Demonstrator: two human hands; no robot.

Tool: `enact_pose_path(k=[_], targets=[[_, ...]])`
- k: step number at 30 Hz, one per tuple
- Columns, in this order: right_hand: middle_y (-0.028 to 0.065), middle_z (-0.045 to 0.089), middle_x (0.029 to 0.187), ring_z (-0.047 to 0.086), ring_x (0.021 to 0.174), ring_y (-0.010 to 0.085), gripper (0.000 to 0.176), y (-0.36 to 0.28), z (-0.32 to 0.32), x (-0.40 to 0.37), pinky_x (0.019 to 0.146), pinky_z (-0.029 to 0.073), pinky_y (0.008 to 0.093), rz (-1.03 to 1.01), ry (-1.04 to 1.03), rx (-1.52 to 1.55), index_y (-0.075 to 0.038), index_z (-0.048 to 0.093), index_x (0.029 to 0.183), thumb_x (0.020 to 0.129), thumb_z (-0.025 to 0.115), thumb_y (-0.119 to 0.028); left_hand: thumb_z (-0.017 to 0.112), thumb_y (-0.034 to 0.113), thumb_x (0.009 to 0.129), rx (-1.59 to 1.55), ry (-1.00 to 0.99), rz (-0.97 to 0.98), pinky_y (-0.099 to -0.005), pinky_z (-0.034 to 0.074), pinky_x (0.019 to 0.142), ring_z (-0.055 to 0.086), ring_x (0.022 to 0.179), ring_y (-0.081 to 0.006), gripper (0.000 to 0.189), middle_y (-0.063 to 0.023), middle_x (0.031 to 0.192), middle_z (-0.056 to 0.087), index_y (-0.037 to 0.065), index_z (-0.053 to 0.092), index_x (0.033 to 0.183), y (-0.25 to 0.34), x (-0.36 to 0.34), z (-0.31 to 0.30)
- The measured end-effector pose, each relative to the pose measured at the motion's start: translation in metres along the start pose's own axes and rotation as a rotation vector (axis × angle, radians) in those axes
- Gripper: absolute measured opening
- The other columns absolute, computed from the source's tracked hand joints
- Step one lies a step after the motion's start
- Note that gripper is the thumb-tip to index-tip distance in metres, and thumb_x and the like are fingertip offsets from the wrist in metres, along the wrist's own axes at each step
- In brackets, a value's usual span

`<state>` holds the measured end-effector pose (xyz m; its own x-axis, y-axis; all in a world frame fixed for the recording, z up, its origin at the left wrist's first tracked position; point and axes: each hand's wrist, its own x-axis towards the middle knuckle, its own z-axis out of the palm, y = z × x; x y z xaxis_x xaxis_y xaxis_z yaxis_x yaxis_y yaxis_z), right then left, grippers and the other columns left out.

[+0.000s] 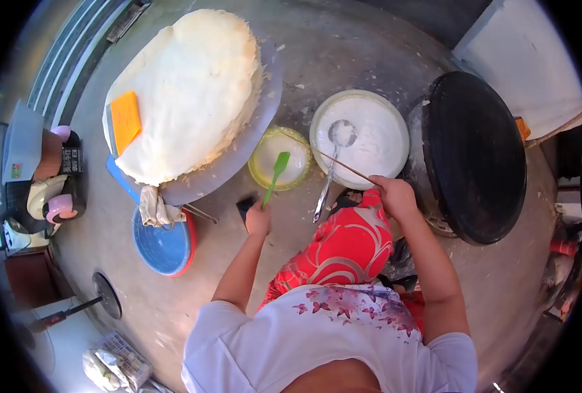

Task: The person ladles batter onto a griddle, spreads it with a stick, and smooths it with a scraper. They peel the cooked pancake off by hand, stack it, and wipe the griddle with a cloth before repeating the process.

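Observation:
My left hand (258, 219) is closed around the handle of a green spatula (279, 167). Its blade is over a small yellow-green bowl (254, 171) holding white liquid. In my right hand (396, 196) is a thin wooden stick (350, 169), pinched near one end and reaching left towards that bowl's rim. Between the hands stands a large basin (402, 147) of white batter. A metal ladle (331, 175) rests in it, its handle over the near rim. To the right of my right hand is a round black griddle (478, 157).
At upper left, a tall stack of thin pale flatbreads (186, 85) lies on a round board (265, 105), with an orange scraper (126, 121) on top. A blue basin (160, 245) and a folded cloth (155, 208) are below. A round-based stand (107, 295) is at lower left.

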<state>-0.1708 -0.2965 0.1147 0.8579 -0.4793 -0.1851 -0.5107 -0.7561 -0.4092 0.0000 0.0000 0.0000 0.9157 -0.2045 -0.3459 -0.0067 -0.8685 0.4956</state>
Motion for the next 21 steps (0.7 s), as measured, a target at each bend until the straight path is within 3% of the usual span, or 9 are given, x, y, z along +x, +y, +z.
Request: enact_pose_path(k=[3,9,11,14,18,20,21], targets=[[0.0155,0.063,0.084,0.059,0.077,0.0329,0.026,0.007,-0.002,-0.017,0.068,0.048,0.0387,0.069,0.064,0.130,-0.014,0.063,0.101,0.075,0.061,-0.019,0.052,0.034,0.078,-0.028,-0.059,0.019,-0.0430,0.046,0.074,0.059,0.084,-0.0362,0.036,-0.0203,0.087,0.061,0.004,0.062,0.097,-0.011,0.018,0.010],[0.0137,0.064,0.083,0.062,0.073,0.0213,0.026,0.043,-0.028,-0.088,0.067,0.048,0.0275,0.271,0.102,0.471,-0.010,0.063,0.102,0.077,0.061,-0.008,0.052,0.028,0.077,0.131,-0.124,0.014,-0.0427,0.047,0.073,0.059,0.084,-0.0364,0.029,-0.0212,0.087,0.061,0.004,0.063,0.090,-0.036,0.058,0.078],[0.0078,0.065,0.084,0.061,0.073,0.0123,0.025,0.062,-0.020,-0.112,0.067,0.046,0.0232,0.247,0.204,0.686,-0.005,0.061,0.104,0.079,0.059,-0.004,0.051,0.016,0.076,-0.011,-0.223,0.019,-0.0370,0.050,0.062,0.063,0.063,-0.0256,0.021,-0.0165,0.068,0.062,-0.003,0.060,0.077,-0.082,0.092,0.116],[0.0031,0.063,0.084,0.058,0.075,0.0086,0.024,0.060,-0.040,-0.142,0.067,0.045,0.0217,0.394,0.157,0.785,-0.001,0.059,0.106,0.082,0.056,-0.002,0.050,0.012,0.075,-0.039,-0.351,0.023,-0.0353,0.052,0.061,0.063,0.061,-0.0211,0.019,-0.0129,0.066,0.063,-0.003,0.060,0.077,-0.066,0.093,0.099],[0.0020,0.061,0.083,0.058,0.075,0.0086,0.025,0.069,-0.043,-0.172,0.068,0.045,0.0215,0.466,0.194,0.804,-0.001,0.057,0.108,0.083,0.054,-0.002,0.051,0.020,0.078,0.011,-0.394,0.045,-0.0376,0.052,0.064,0.063,0.064,-0.0240,0.025,-0.0139,0.073,0.064,-0.003,0.059,0.085,-0.018,0.064,0.059],[0.0025,0.062,0.080,0.056,0.067,0.0072,0.026,0.074,-0.047,-0.184,0.060,0.044,0.0196,0.477,0.201,0.822,-0.002,0.056,0.109,0.084,0.052,-0.001,0.051,0.027,0.077,0.543,0.081,0.367,-0.0389,0.050,0.065,0.062,0.071,-0.0344,0.032,-0.0208,0.084,0.063,0.002,0.059,0.095,0.004,0.039,0.063],[0.0025,0.062,0.080,0.056,0.067,0.0072,0.026,0.075,-0.050,-0.188,0.060,0.044,0.0196,0.485,0.210,0.825,-0.002,0.056,0.109,0.084,0.052,-0.001,0.051,0.027,0.077,0.546,0.078,0.379,-0.0389,0.050,0.065,0.062,0.071,-0.0344,0.032,-0.0208,0.084,0.063,0.002,0.059,0.095,0.003,0.044,0.080]])
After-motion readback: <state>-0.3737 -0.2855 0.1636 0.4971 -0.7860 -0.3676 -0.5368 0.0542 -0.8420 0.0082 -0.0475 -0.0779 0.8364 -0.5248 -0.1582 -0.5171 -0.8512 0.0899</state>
